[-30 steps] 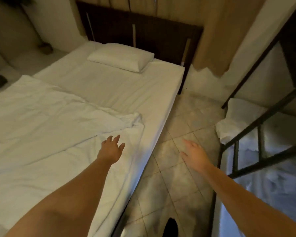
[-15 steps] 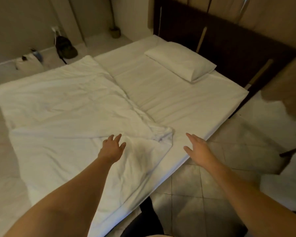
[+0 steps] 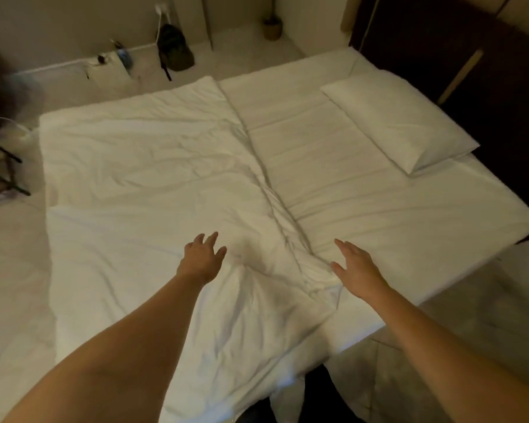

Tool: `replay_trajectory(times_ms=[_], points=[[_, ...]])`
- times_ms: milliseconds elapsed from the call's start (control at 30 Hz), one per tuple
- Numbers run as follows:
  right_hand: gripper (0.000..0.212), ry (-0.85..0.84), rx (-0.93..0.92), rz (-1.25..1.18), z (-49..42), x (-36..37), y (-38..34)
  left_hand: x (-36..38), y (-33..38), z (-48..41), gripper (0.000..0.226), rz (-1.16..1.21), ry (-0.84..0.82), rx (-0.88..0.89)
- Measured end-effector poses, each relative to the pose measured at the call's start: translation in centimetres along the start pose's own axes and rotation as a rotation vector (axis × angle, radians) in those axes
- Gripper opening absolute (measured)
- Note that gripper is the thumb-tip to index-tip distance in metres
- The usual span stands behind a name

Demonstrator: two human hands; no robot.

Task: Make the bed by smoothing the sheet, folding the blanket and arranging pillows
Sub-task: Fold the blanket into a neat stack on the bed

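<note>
Bed (image 3: 440, 227): fills the middle of the frame, its head end toward the upper right against a dark headboard (image 3: 471, 56).
Sheet (image 3: 364, 190): white, covers the right half of the bed, mostly flat with a few long creases.
Blanket (image 3: 141, 190): white and rumpled, spread over the left half of the bed; its wrinkled edge runs from the upper middle down to the lower middle, and a corner hangs off the near side at the bottom of the frame.
Pillow (image 3: 400, 123): one white pillow at the upper right, lying on the sheet near the headboard.
Left hand (image 3: 203, 259): released, fingers spread, palm down over the blanket in the centre of the frame; whether it touches the fabric cannot be told.
Right hand (image 3: 358, 268): released, fingers straight, just beside the bunched blanket edge where it meets the sheet; grasping nothing.
Floor (image 3: 471, 346): pale tiles at the lower right.
Dark bag (image 3: 176, 48): on the floor at the upper middle, by the wall.
</note>
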State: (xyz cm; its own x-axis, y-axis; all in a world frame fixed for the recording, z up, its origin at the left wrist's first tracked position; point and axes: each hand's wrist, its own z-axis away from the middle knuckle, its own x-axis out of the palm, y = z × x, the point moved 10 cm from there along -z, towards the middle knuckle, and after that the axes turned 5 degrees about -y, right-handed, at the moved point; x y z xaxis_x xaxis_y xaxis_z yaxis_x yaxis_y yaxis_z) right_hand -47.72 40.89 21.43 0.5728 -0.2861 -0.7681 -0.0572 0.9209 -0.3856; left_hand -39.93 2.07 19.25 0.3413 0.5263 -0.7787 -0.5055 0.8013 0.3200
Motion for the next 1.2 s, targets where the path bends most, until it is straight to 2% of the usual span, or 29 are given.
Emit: replay_trajectory(times_ms=[267, 467, 733, 933, 1033, 1200], points=[[0.068, -0.167, -0.11, 0.083, -12.3, 1.0, -2.6, -0.5, 1.2, -9.1, 0.066, 0.116, 0.034, -0.155], [0.076, -0.251, -0.177, 0.027, -20.1, 6.4, -1.1, -0.3, 4.7, -20.2, 0.072, 0.184, 0.118, -0.18], [0.096, -0.359, -0.17, -0.053, -20.8, 15.6, 4.2, 1.0, 9.2, -31.3, 0.087, 0.177, 0.196, -0.198], [0.085, -0.303, -0.181, -0.04, -21.0, 17.4, 6.4, 5.6, 10.5, -36.3, 0.109, 0.152, 0.086, -0.309], [0.076, -0.23, -0.2, -0.014, -21.7, 17.0, 6.4, 7.3, 9.6, -36.7, 0.097, 0.101, 0.085, -0.355], [0.068, -0.038, -0.224, 0.143, -21.7, 15.7, 5.8, 6.7, 7.4, -36.0, 0.046, 0.144, 0.18, -0.323]])
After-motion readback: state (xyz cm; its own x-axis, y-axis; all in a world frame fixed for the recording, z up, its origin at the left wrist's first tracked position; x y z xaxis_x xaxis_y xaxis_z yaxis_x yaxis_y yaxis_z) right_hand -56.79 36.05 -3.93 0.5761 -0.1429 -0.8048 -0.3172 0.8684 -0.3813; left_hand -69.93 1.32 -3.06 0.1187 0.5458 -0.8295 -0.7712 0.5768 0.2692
